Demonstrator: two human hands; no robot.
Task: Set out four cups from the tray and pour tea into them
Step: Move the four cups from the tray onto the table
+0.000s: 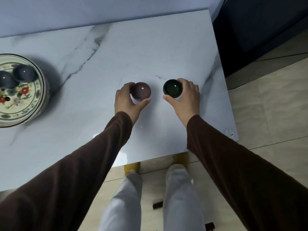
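Observation:
A mauve cup [141, 90] stands on the marble table [100, 67] near its middle, and my left hand [127, 101] grips it from the left side. A dark green cup [172, 88] stands just to its right, held from the right by my right hand [186, 95]. Both cups rest upright on the tabletop, a small gap between them. At the far left edge sits a round floral tray [21, 104] with two blue-grey cups [23, 72] [5, 79] on it. No teapot is in view.
The table's right edge [225, 90] and near edge drop to a beige tiled floor. A dark cabinet [258, 30] stands beyond the right corner. My legs in pale trousers are below the near edge, between yellow table legs.

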